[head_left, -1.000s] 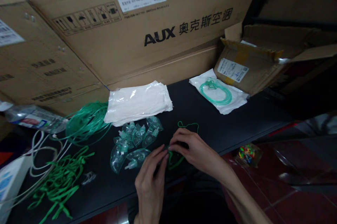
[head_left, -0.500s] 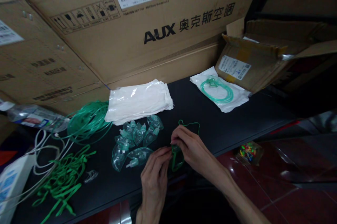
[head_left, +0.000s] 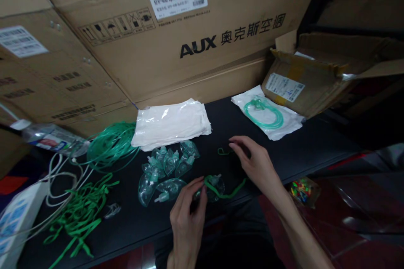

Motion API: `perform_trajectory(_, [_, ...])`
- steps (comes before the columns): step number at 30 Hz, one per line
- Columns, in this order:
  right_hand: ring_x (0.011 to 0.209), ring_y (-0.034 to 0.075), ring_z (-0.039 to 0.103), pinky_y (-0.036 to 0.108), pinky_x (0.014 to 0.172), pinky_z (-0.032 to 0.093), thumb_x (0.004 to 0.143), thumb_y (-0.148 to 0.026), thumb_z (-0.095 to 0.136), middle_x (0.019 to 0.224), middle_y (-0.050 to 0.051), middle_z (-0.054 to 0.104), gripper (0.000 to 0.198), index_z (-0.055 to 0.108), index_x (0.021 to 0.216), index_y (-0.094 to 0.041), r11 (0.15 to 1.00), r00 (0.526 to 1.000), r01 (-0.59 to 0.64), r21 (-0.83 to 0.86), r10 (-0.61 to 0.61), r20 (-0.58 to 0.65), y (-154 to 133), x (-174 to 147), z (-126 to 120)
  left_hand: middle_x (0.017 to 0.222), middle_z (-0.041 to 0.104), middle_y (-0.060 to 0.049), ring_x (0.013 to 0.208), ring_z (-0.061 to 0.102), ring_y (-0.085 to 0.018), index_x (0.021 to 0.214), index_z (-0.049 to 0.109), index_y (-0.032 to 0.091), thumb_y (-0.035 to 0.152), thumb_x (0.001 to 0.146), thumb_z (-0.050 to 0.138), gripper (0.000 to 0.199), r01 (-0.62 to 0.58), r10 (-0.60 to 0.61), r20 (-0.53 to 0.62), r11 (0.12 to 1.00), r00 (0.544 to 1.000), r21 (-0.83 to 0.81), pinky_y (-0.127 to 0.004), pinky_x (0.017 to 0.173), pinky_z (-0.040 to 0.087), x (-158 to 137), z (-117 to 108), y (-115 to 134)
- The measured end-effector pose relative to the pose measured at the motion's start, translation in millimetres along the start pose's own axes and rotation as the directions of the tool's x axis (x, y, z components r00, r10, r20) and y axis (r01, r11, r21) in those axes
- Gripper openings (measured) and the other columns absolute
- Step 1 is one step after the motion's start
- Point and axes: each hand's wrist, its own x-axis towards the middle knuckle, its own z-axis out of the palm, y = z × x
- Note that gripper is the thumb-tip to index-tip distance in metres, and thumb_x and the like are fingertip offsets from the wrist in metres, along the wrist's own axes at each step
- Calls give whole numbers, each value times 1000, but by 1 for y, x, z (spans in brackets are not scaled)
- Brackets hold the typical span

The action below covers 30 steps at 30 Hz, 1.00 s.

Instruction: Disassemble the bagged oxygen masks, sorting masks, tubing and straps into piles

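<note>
My left hand (head_left: 188, 210) is closed at the edge of a clear green oxygen mask (head_left: 218, 182), its thumb and fingertips by the strap end. From there a green elastic strap (head_left: 225, 196) curves across the mask to a loose end at the right. Up and to the right, my right hand (head_left: 254, 159) is away from the mask, thumb and forefinger slightly apart. A thin green cord (head_left: 222, 152) lies by its fingertips, partly hidden by the hand. Several more masks (head_left: 170, 161) are clustered left of my hands.
Along the back lie white packets (head_left: 172, 123) and a bagged green tube (head_left: 268, 117). Green tubing (head_left: 110, 145), a tangle of straps (head_left: 82, 210), small metal clips (head_left: 112, 210), a bottle (head_left: 57, 138) and a power strip (head_left: 19, 214) occupy the left. Cartons (head_left: 202, 71) stand behind.
My right hand has left the mask and moved up and right, its fingers parting. The strap's loose end now extends to the right. My left hand stays at the mask; the view has shifted slightly.
</note>
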Motion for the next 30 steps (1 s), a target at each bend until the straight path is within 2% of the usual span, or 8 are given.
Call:
perform_trajectory(5, [91, 20, 68, 42, 86, 57, 100, -32, 68, 101, 3, 71, 14, 70, 103, -19, 986, 999, -26, -162, 29, 17, 12, 4, 14, 110, 81, -4, 96, 79, -20, 113, 71, 24, 12, 95, 67, 21, 72, -72, -8, 997, 997, 1, -29, 86, 65, -1, 0, -1])
perform_trajectory(9, [92, 20, 69, 41, 85, 58, 100, -34, 68, 103, 4, 71, 16, 69, 97, -18, 986, 998, -52, -156, 57, 26, 3, 4, 34, 114, 81, -3, 97, 79, -19, 110, 69, 26, 14, 96, 66, 18, 136, -136, 14, 991, 991, 2, -27, 82, 66, -1, -2, 0])
perform_trajectory(12, [81, 17, 66, 37, 78, 56, 101, -30, 65, 92, 1, 69, 15, 67, 92, -19, 996, 997, -77, -55, 78, 9, -8, 6, 25, 115, 81, -3, 92, 80, -18, 106, 66, 26, 16, 97, 64, 13, 181, -181, 14, 984, 983, 6, -26, 75, 66, -2, -2, 0])
perform_trajectory(15, [72, 16, 66, 33, 71, 52, 101, -30, 61, 83, 0, 69, 12, 63, 94, -21, 986, 990, -134, 95, 137, -31, -16, 3, 2, 117, 81, -4, 82, 80, -17, 102, 62, 26, 16, 96, 65, 12, 215, -216, 2, 976, 976, 14, -26, 67, 64, -4, 1, 0])
perform_trajectory(18, [69, 16, 66, 31, 67, 51, 98, -36, 62, 80, 0, 72, 13, 61, 102, -24, 947, 974, -186, 260, 212, -74, -19, -5, -20, 118, 80, -7, 79, 78, -18, 105, 59, 25, 19, 96, 65, 12, 244, -243, -40, 970, 969, 21, -27, 62, 62, -3, 7, 1])
perform_trajectory(21, [63, 15, 63, 27, 60, 48, 94, -37, 66, 76, 0, 71, 18, 67, 104, -22, 883, 951, -235, 407, 296, -94, -18, -17, -31, 114, 79, -7, 84, 78, -21, 113, 63, 25, 22, 94, 67, 20, 251, -250, -41, 968, 967, 27, -31, 67, 64, 0, 10, 4])
perform_trajectory(25, [74, 16, 69, 26, 64, 50, 95, -34, 64, 88, 5, 78, 19, 77, 101, -22, 766, 911, -308, 564, 408, -56, -16, -35, -36, 119, 76, -8, 96, 76, -24, 120, 67, 25, 22, 91, 70, 29, 229, -229, 28, 973, 973, 10, -33, 72, 65, 6, 5, 7])
perform_trajectory(30, [94, 25, 77, 32, 76, 56, 86, -41, 79, 113, 11, 82, 34, 78, 115, -24, 657, 898, -387, 647, 427, 104, -15, -50, -33, 136, 66, -9, 118, 71, -25, 127, 65, 28, 20, 92, 69, 37, 184, -181, 157, 983, 971, 0, -37, 88, 67, 9, -9, 5])
